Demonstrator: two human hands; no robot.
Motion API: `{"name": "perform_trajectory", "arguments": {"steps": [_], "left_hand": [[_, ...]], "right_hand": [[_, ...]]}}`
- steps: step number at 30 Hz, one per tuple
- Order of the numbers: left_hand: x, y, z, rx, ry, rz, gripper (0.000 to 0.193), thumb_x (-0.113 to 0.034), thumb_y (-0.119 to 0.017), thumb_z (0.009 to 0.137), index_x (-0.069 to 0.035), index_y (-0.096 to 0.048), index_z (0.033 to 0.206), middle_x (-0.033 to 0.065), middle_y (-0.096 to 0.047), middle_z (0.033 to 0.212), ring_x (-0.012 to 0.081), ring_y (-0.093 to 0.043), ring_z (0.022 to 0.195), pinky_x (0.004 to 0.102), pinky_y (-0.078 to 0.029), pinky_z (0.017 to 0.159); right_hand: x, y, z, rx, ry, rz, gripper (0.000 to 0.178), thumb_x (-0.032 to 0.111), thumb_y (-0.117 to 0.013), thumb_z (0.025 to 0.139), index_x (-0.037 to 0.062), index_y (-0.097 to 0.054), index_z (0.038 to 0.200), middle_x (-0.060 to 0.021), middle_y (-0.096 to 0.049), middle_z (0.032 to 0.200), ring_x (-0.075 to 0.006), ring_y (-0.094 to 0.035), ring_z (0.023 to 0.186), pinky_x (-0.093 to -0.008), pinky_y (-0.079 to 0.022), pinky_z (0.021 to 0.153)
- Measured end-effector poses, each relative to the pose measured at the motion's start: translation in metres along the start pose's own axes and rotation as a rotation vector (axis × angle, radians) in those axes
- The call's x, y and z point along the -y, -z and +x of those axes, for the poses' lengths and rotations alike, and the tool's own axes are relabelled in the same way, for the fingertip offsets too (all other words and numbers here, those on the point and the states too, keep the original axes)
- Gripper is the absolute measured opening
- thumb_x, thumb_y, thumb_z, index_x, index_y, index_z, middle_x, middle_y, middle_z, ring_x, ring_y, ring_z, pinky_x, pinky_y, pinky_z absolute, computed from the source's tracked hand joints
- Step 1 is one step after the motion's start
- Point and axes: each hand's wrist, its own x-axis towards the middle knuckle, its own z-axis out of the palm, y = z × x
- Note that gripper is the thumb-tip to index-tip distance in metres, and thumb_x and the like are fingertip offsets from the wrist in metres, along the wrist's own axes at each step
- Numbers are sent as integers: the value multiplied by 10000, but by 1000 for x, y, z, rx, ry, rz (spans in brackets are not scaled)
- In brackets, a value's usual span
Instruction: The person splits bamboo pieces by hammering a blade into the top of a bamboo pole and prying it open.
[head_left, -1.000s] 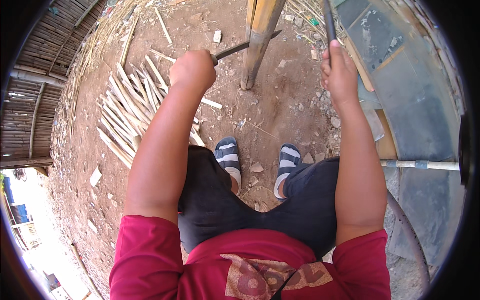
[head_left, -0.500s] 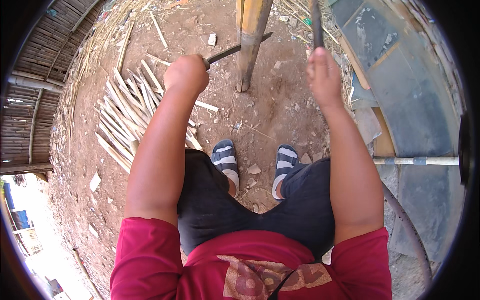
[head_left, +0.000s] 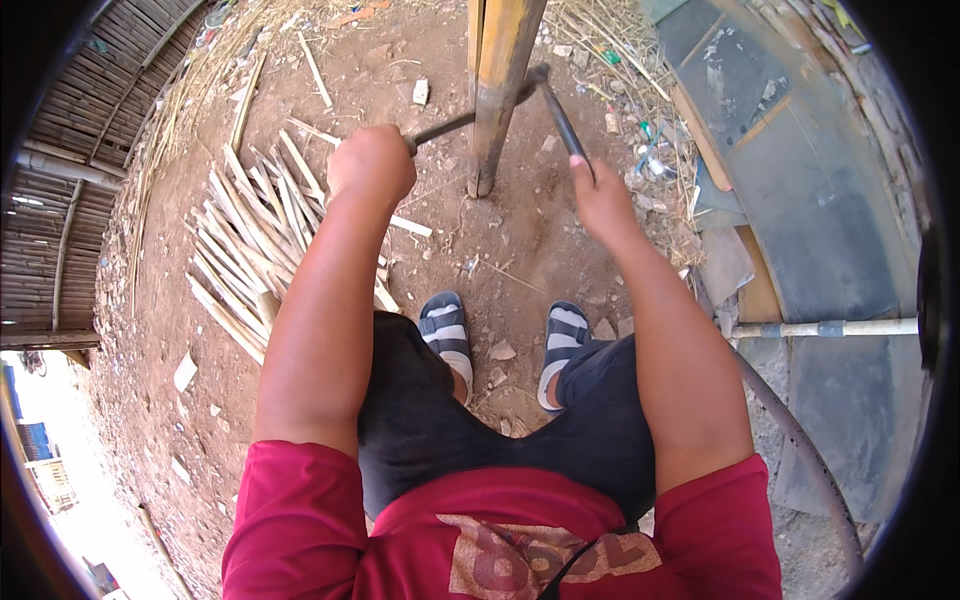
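Note:
My left hand (head_left: 372, 168) is closed round the handle of a machete (head_left: 446, 129). Its dark blade runs to an upright bamboo pole (head_left: 497, 95), which hides the blade's middle; whether it passes through or behind the pole, I cannot tell. A lengthwise split shows along the pole's left side. On the right, my right hand (head_left: 604, 205) grips a dark rod-like tool (head_left: 562, 122), slanting up and left. The tool's far end meets the blade's tip just right of the pole; its exact shape is blurred there.
A heap of split sticks (head_left: 250, 240) lies on the dirt at left. Dark sheet panels (head_left: 830, 210) and a horizontal pipe (head_left: 860, 328) are at right, with a bent dark tube (head_left: 800, 440) below. A slatted bamboo wall (head_left: 75, 140) stands far left. Stones and litter surround my sandals.
My right hand has come down and left, swinging the dark tool from upright beside the pole onto the blade's tip. My left hand stays nearly in place on the machete.

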Motion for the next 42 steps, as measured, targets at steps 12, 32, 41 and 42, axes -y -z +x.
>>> {"name": "perform_trajectory", "arguments": {"steps": [12, 32, 41, 42], "left_hand": [[0, -5, 7, 5, 17, -21, 345, -407, -695, 919, -113, -757, 1089, 141, -744, 1076, 328, -715, 1013, 437, -574, 865], [7, -10, 27, 67, -10, 45, 295, -285, -659, 937, -78, -738, 1132, 164, -724, 1145, 336, -698, 1073, 433, -565, 906], [7, -17, 34, 51, 2, 38, 268, -196, -629, 934, -101, -736, 1160, 154, -719, 1181, 323, -702, 1083, 424, -571, 899], [7, -19, 33, 42, 1, 26, 266, -237, -642, 933, -100, -741, 1138, 159, -725, 1147, 334, -704, 1062, 431, -569, 898]], "right_hand": [[0, -19, -6, 45, -171, 119, 495, 507, -415, 1063, 70, -568, 889, -4, -508, 669, -126, -494, 597, -318, -432, 563], [25, 25, 46, 36, -334, 296, 520, 493, -410, 1062, 37, -613, 916, -67, -603, 778, -204, -575, 684, -382, -458, 644], [-4, -4, 25, 229, -251, 7, 509, 507, -443, 1053, 49, -597, 892, -29, -559, 699, -163, -547, 630, -347, -440, 595], [2, 3, 31, 178, -220, 85, 512, 508, -447, 1051, 43, -604, 904, -38, -567, 703, -171, -554, 636, -352, -441, 598]]}}
